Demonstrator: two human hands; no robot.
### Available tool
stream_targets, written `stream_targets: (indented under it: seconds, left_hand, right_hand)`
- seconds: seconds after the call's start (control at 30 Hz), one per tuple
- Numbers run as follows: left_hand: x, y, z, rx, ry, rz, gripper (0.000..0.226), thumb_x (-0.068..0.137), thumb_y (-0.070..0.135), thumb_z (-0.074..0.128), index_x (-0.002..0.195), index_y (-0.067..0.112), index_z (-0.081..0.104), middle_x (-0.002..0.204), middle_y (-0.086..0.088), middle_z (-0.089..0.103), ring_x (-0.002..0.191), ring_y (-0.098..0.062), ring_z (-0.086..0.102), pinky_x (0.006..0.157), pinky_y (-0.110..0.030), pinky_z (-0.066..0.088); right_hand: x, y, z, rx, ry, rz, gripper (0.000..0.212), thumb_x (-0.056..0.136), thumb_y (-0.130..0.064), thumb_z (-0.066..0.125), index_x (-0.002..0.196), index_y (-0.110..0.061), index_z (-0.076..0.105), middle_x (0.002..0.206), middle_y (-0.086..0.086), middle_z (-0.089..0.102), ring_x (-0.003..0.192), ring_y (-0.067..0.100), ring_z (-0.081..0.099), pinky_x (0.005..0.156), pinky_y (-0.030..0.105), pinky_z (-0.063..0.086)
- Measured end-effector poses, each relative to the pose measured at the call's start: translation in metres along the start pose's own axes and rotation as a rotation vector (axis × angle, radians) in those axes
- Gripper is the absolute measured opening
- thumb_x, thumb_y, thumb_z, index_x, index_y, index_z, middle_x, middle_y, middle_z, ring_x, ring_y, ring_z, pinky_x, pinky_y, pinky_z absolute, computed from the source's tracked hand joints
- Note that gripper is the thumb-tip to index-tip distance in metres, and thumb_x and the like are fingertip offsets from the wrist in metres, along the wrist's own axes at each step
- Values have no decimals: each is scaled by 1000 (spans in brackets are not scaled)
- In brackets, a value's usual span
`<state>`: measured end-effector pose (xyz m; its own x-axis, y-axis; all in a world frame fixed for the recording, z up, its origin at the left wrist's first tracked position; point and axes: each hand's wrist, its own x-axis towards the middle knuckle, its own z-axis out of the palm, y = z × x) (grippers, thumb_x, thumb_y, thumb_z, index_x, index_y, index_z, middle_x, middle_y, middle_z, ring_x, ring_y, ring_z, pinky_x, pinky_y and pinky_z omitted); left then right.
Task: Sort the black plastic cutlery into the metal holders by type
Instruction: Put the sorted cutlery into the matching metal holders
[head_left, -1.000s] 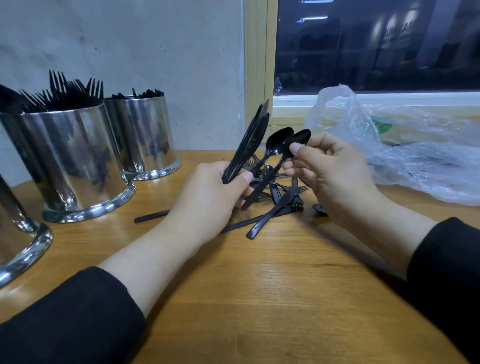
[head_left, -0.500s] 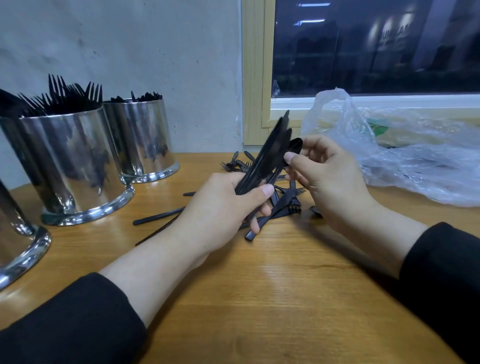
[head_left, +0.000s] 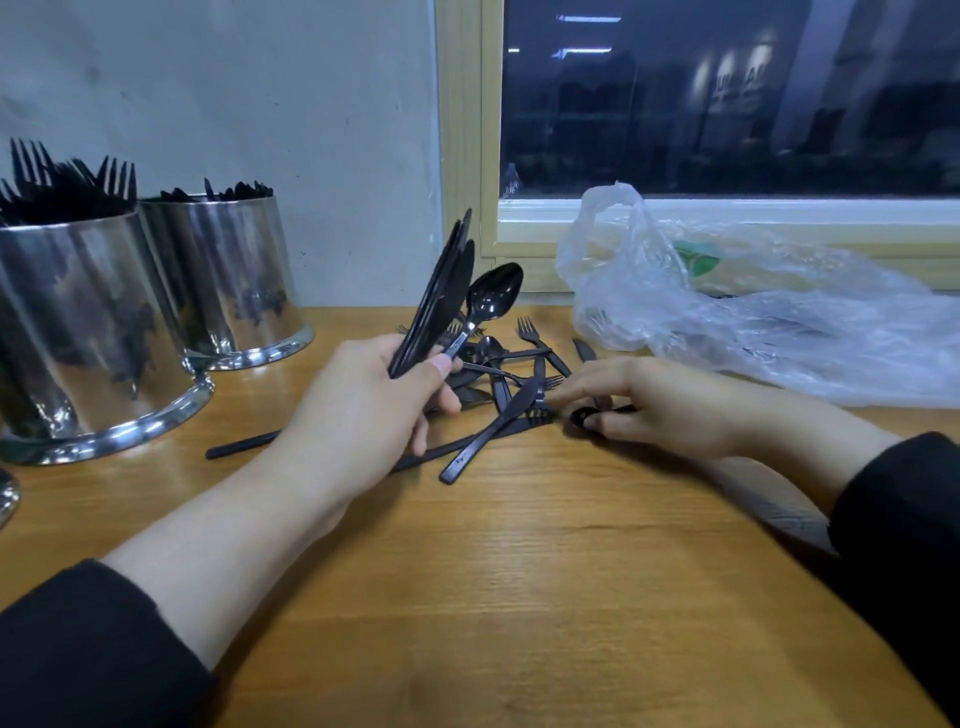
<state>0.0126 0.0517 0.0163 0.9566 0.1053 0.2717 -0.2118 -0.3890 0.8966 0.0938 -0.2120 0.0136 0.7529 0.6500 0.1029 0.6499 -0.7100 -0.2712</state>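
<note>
Near the counter's (head_left: 519, 597) back edge, a loose pile of black cutlery (head_left: 509, 384) between the two hands, with a clear plastic bag (head_left: 753, 312) at the back right. Left hand (head_left: 363, 410) clamped on an upright bundle of knives (head_left: 441, 296) plus one spoon (head_left: 491, 296); right hand (head_left: 660, 405) low on the wood, fingertips pinching a small black piece (head_left: 582, 415) at the pile's right side. Along the left edge, two metal holders: the nearer (head_left: 88, 322) bristling with forks, the farther (head_left: 234, 275) also filled.
</note>
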Motion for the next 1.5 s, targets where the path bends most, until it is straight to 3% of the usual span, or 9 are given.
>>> stream_targets:
  seconds: [0.2, 0.3, 0.5, 0.67, 0.9, 1.03, 1.17, 1.33, 1.5]
  left_hand:
    - [1, 2, -6, -81, 176, 51, 23, 103, 22, 54, 89, 15, 70, 80, 1, 75, 45, -12, 48, 48, -17, 42]
    - [2, 3, -10, -102, 288, 52, 26, 102, 22, 55, 83, 17, 71, 80, -2, 74, 46, -14, 50, 59, -30, 45]
    - [-9, 0, -20, -96, 359, 9, 31, 101, 25, 56, 73, 21, 69, 79, 2, 74, 61, -40, 62, 81, -52, 55]
    - [-9, -4, -27, -103, 294, -35, 18, 103, 22, 54, 93, 18, 70, 82, 9, 77, 66, -15, 74, 79, -38, 54]
    - [-9, -4, -27, -199, 185, -68, 16, 103, 20, 55, 102, 20, 71, 84, 5, 79, 71, -18, 77, 63, -20, 50]
    - [-8, -6, -30, -198, 134, -75, 16, 104, 25, 55, 105, 21, 71, 85, 3, 79, 49, -8, 65, 43, -10, 37]
    - [-8, -8, -29, -100, 74, -53, 21, 102, 28, 58, 92, 15, 73, 57, 6, 66, 39, -2, 44, 47, -14, 35]
    - [-1, -16, -34, -82, 172, -81, 32, 102, 31, 56, 79, 14, 71, 53, -6, 59, 46, -14, 43, 51, -28, 37]
    - [3, -21, -37, 29, 164, -73, 33, 102, 33, 56, 78, 17, 71, 52, 1, 61, 44, -9, 45, 48, -21, 36]
  right_hand:
    - [4, -6, 5, 14, 40, -21, 24, 93, -22, 67, 112, -36, 69, 99, -20, 59, 91, -1, 55, 83, 18, 43]
    - [2, -11, 4, 23, 151, -36, 18, 92, -20, 68, 100, -36, 70, 93, -20, 61, 88, 2, 58, 77, 19, 43]
    - [3, -46, -14, 554, 546, -23, 6, 92, -13, 67, 87, -17, 66, 67, 3, 68, 60, 14, 62, 64, 26, 48]
    - [38, -91, -21, 1098, 620, -27, 8, 91, 0, 65, 87, -6, 62, 65, 5, 67, 62, 21, 68, 65, 26, 58]
    - [81, -109, -8, 1340, 638, 70, 11, 92, -7, 68, 90, -5, 58, 65, 5, 63, 69, 19, 70, 76, 32, 61]
    - [93, -104, 6, 1252, 664, 107, 13, 93, -12, 67, 84, -9, 57, 59, 0, 55, 67, 19, 63, 67, 31, 58]
    - [99, -104, 10, 1083, 595, 95, 17, 92, -21, 70, 83, -9, 60, 57, -1, 58, 62, 18, 60, 66, 35, 56]
    - [109, -65, 3, 565, 585, 201, 33, 97, -45, 56, 87, -16, 69, 77, 6, 70, 68, 18, 62, 68, 41, 55]
    - [127, -11, 16, 107, 362, 336, 40, 98, -38, 57, 132, -18, 61, 120, 1, 69, 109, 20, 63, 92, 34, 51]
